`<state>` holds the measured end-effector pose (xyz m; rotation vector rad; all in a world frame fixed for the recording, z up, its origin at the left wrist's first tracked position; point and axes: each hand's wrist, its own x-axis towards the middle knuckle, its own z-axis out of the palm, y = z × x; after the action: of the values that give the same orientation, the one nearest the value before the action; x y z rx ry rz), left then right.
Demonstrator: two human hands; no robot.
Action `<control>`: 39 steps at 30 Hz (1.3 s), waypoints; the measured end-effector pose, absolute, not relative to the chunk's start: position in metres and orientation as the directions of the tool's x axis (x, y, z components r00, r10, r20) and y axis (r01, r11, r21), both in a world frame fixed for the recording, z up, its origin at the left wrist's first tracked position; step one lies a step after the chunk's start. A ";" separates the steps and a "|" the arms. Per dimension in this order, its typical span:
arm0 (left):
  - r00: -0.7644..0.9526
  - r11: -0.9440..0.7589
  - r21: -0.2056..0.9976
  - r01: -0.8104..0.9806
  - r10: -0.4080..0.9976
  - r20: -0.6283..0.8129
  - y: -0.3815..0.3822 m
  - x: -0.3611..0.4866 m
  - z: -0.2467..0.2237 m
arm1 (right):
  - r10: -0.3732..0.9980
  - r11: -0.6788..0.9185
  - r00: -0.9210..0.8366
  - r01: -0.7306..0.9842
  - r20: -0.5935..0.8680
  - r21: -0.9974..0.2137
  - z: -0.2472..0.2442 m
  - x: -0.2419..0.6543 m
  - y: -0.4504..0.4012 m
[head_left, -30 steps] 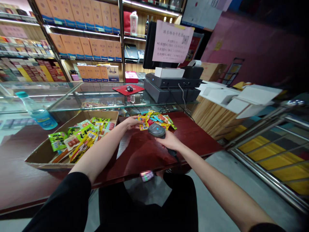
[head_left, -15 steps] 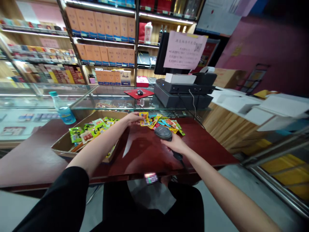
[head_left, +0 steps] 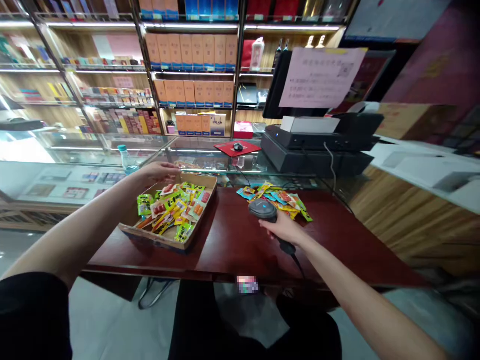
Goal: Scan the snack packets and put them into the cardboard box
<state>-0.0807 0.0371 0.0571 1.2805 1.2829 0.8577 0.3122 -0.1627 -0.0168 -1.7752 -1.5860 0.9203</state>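
too small: snack packets (head_left: 168, 212) print | blurred: pixelated patch (head_left: 247, 284) | cut off: top-shelf boxes (head_left: 187, 9)

red counter (head_left: 232, 240): cardboard tray (head_left: 157, 239), loose snack packets (head_left: 272, 196)

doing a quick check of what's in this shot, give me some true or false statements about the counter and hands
1. The right hand holds a handheld scanner. True.
2. The left hand grips a packet. False: it is open and empty, near the cardboard box.
3. Snack packets lie inside that box. True.
4. The loose packets beside the scanner lie on a glass shelf. False: they lie on the dark red counter top.
5. A computer mouse sits on a red mat. True.
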 end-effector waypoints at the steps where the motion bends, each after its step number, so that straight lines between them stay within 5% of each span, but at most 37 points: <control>1: 0.181 0.156 0.964 0.215 0.964 -0.196 0.037 -0.069 0.054 | 0.992 -0.128 0.061 0.591 -0.114 -0.796 -0.018 0.314 -0.163; 10: 0.490 0.075 0.951 0.300 0.843 -0.221 0.028 0.116 0.008 | 0.976 -0.192 0.200 0.617 -0.084 -0.763 -0.023 0.359 -0.182; 14: 0.599 -0.176 0.896 0.408 0.792 -0.117 0.021 0.202 -0.018 | 0.969 -0.190 0.244 0.600 -0.049 -0.777 -0.019 0.385 -0.198; 17: 0.699 -0.540 0.685 0.489 0.712 0.063 0.013 0.255 -0.034 | 0.961 -0.189 0.276 0.585 -0.025 -0.789 -0.019 0.402 -0.208; 20: 0.833 -0.853 0.329 0.406 0.493 0.250 0.005 0.294 -0.046 | 0.949 -0.218 0.314 0.564 -0.037 -0.797 -0.022 0.417 -0.216; 24: 0.930 -0.947 0.093 0.309 0.321 0.177 0.001 0.321 -0.059 | 0.932 -0.267 0.358 0.556 -0.064 -0.787 -0.025 0.429 -0.224; 32: 0.949 -0.949 0.139 0.282 0.298 0.104 0.003 0.284 -0.052 | 0.934 -0.271 0.348 0.536 -0.083 -0.800 -0.027 0.417 -0.226; 36: 0.897 -0.857 0.359 0.371 0.431 0.102 0.005 0.236 -0.046 | 0.959 -0.206 0.277 0.556 -0.053 -0.805 -0.026 0.397 -0.218; 39: 0.795 -0.622 0.638 0.454 0.606 0.024 0.006 0.192 -0.048 | 0.972 -0.174 0.230 0.599 -0.041 -0.781 -0.024 0.381 -0.210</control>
<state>0.1922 0.0058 -0.0484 2.3493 0.7810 0.3136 0.3810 -0.2097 -0.0239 -1.8627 -1.4444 0.7424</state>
